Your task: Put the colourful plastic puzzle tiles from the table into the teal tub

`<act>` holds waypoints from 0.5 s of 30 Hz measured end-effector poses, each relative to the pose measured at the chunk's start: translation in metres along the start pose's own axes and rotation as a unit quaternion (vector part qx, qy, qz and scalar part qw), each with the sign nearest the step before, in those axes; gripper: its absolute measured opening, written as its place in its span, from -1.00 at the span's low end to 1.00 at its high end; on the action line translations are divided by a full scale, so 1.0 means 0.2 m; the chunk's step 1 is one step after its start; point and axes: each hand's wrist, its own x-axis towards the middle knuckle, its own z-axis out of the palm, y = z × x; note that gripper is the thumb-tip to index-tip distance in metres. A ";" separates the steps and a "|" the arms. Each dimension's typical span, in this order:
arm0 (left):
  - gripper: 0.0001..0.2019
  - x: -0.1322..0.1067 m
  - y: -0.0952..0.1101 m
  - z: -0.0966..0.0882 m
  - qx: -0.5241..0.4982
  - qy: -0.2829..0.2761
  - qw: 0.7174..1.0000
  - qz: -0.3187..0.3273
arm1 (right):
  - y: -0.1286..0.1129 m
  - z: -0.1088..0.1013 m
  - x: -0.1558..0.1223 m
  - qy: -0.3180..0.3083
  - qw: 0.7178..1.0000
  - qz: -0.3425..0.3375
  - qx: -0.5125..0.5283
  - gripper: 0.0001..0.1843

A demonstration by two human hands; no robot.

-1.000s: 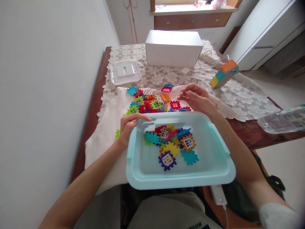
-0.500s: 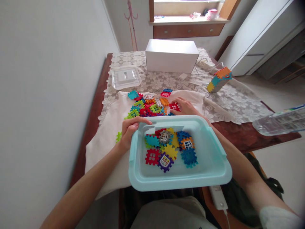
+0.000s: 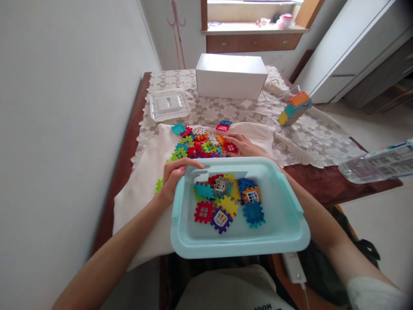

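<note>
My left hand [image 3: 174, 175] grips the left rim of a light blue plastic bin [image 3: 284, 215], thumb and fingers closed around the edge. Several toothed plastic building tiles lie inside, among them a red window tile [image 3: 204, 212], a purple tile [image 3: 221, 218] and a blue tile [image 3: 254, 212]. Beyond the bin, my right hand [image 3: 242, 145] reaches over a pile of tiles [image 3: 196, 148] with its fingers stretched out. A red window tile [image 3: 230, 147] sits between its fingers and thumb, and the fingertips reach an orange tile [image 3: 220, 140]. The bin's far rim partly hides the pile.
A white cloth [image 3: 138, 206] lies beneath the pile on a lace tablecloth [image 3: 209, 113]. Farther back are a clear lid [image 3: 169, 105], a white box [image 3: 230, 79] and an assembled tile block [image 3: 294, 108]. At right is a clear plastic bottle [image 3: 374, 165]. A wall [image 3: 80, 107] borders the left side.
My right hand has moved slightly left over the pile, its fingers stretching farther. The red window tile beside it has shifted a little left. My left hand keeps its grip on the bin.
</note>
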 end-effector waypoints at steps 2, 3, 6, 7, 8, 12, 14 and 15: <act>-0.53 0.00 0.00 0.00 0.002 -0.002 1.000 0.001 | -0.01 -0.02 0.00 -0.025 1.000 -0.016 0.001 -0.19; -0.52 0.00 -0.01 0.00 0.000 -0.003 1.000 0.003 | -0.01 -0.02 0.00 -0.034 0.999 -0.022 0.002 -0.20; -0.52 0.00 -0.01 0.00 -0.012 -0.004 1.000 0.006 | -0.03 -0.02 -0.01 -0.022 1.000 -0.015 0.000 -0.28; -0.53 0.00 -0.01 0.00 -0.015 -0.003 1.000 0.006 | -0.04 -0.02 -0.01 -0.009 1.000 -0.007 -0.002 -0.31; -0.54 0.00 -0.01 0.00 -0.017 -0.002 1.000 0.005 | -0.04 -0.01 -0.01 0.003 1.000 -0.002 -0.002 -0.32; -0.54 0.00 0.00 0.00 -0.018 -0.002 1.000 0.011 | -0.04 0.00 -0.01 0.006 1.000 -0.006 0.002 -0.29; -0.53 0.00 -0.01 0.01 -0.019 0.004 1.000 0.014 | -0.03 0.01 0.00 -0.003 1.000 -0.005 -0.001 -0.35; -0.52 0.00 -0.01 0.01 -0.020 0.003 1.000 0.014 | -0.02 0.01 0.00 -0.002 1.000 -0.002 -0.004 -0.39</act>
